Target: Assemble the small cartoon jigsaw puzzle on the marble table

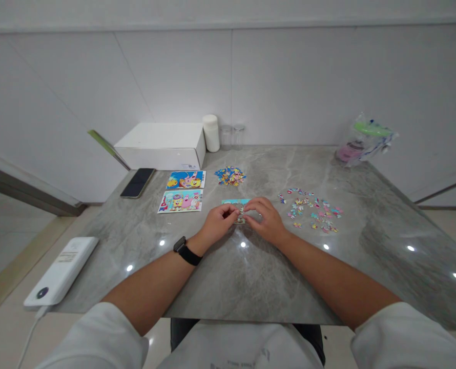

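On my feed it's a plain indoor room, home or office I can't tell: pale panelled wall (pixel 289 87), glossy grey table (pixel 235 287) (light spots (pixel 243 245) gleaming on it), phone (pixel 138 183), white box (pixel 161 136).

Pinpoint glare spots (pixel 410 248) across grey tabletop (pixel 243 287)

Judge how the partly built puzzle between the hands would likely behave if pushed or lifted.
The puzzle looks small and thin, so it is probably light. It would likely slide when pushed, since the table looks smooth and glossy. Lifted by one edge, it might bend or come apart, as the loose pieces nearby suggest small, separate parts.
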Motion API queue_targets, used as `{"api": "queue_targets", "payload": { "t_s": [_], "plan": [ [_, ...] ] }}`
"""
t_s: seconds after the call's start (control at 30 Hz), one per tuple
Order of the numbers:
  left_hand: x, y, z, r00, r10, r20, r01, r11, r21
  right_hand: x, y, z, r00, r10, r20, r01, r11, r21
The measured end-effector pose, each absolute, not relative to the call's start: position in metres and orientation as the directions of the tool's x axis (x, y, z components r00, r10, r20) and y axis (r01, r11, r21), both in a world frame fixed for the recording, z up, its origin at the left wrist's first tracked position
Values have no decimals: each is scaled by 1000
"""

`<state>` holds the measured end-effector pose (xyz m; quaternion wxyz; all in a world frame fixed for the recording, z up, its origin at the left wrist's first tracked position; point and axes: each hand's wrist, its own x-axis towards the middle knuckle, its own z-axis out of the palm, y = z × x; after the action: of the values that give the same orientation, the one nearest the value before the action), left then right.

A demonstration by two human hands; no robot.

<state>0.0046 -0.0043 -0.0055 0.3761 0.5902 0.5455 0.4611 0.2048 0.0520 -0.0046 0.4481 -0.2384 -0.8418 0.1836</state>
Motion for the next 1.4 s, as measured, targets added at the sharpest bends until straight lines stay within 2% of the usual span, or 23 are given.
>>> {"api": "queue_targets", "payload": {
  "t_s": [0.33,0.6,0.73,0.97,1.13,1.4],
  "plan": [
    [6,-4,-7,-4,987,162,288,-154,945,207,52,-3,-517,548,658,295,835,-464],
    [7,-6,-7,9,985,171,380,-161,911,206,52,-6,-541,531,652,301,846,-439],
    [6,-7,-5,83,969,232,475,-243,846,213,59,-5,-568,528,631,314,848,-427],
    [3,-11,-1,179,919,352,706,-369,605,227,81,-12,-631,557,540,336,824,-457],
    [2,-12,-3,179,923,340,738,-354,574,227,78,-16,-747,530,401,347,826,-445],
    [2,-9,-6,246,925,291,756,-371,539,225,71,-9,-806,482,344,359,860,-362]
  ]
}}
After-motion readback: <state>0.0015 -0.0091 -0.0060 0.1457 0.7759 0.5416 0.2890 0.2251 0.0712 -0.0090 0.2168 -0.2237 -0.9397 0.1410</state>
